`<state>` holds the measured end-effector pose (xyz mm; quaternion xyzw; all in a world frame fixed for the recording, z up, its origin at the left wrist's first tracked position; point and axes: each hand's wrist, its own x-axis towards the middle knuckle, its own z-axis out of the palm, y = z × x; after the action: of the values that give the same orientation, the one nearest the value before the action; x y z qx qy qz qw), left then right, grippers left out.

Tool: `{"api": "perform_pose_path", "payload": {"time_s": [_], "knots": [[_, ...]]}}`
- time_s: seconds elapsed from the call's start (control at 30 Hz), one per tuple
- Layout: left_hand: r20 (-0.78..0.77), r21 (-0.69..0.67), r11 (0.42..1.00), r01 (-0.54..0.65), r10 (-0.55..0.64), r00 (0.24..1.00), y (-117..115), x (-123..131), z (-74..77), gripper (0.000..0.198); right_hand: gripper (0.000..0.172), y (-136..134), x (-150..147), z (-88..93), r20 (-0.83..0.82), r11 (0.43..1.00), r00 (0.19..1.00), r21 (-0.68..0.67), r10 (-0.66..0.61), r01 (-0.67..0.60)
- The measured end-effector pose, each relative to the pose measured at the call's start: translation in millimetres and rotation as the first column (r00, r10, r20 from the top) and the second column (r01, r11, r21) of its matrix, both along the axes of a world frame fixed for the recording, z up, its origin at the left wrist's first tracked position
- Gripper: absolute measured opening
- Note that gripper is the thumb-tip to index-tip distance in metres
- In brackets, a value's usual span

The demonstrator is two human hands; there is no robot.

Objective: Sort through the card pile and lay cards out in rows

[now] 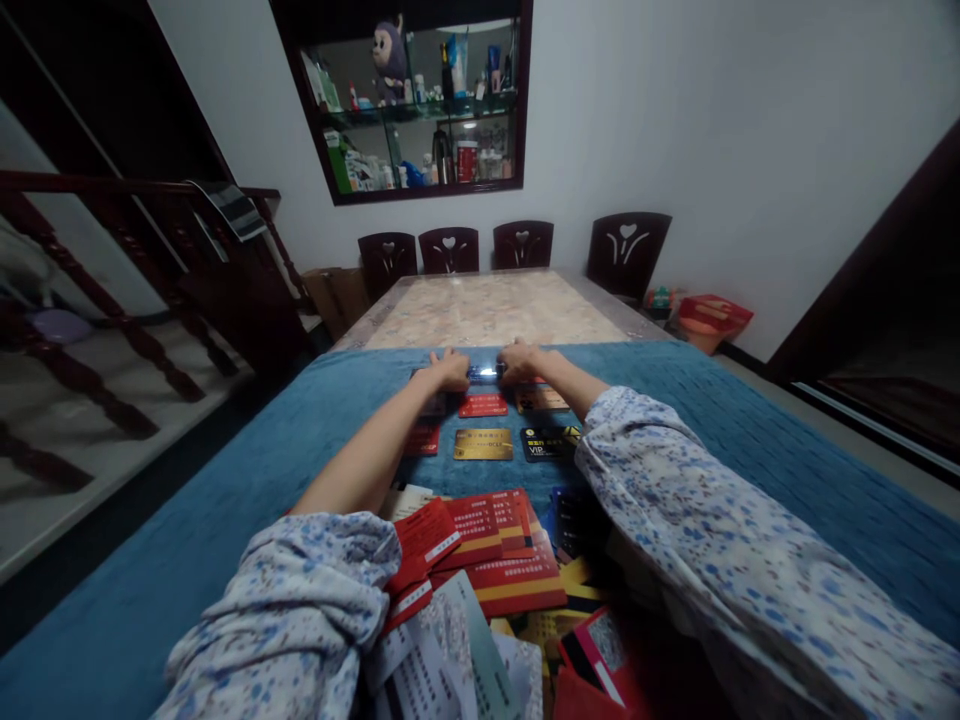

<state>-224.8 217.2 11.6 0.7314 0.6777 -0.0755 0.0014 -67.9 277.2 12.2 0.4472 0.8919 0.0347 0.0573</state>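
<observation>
Both my arms reach forward over a blue cloth. My left hand and my right hand meet at a shiny dark card at the far end of a grid of cards, fingers curled on its two ends. Below it lie a red card, a gold card, a black VIP card and a brownish card. A loose heap of red and yellow cards lies near my body between my floral sleeves.
Beyond the cloth is a marble-patterned table with several dark chairs at its far side. A wall cabinet holds bottles and a plush toy. A wooden stair railing stands at left.
</observation>
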Motion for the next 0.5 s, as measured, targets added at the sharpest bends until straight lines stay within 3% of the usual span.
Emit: {"api": "perform_pose_path", "payload": {"time_s": [0.2, 0.5], "knots": [[-0.001, 0.055, 0.998, 0.006, -0.006, 1.000, -13, -5, 4.7, 0.049, 0.054, -15, 11, 9.8, 0.000, 0.999, 0.999, 0.018, 0.047, -0.047], [-0.001, 0.156, 0.987, 0.039, -0.040, 0.999, -48, -11, 13.1, 0.054, 0.041, -45, 22, 23.1, -0.120, 0.990, 0.987, 0.106, 0.110, -0.097]]}}
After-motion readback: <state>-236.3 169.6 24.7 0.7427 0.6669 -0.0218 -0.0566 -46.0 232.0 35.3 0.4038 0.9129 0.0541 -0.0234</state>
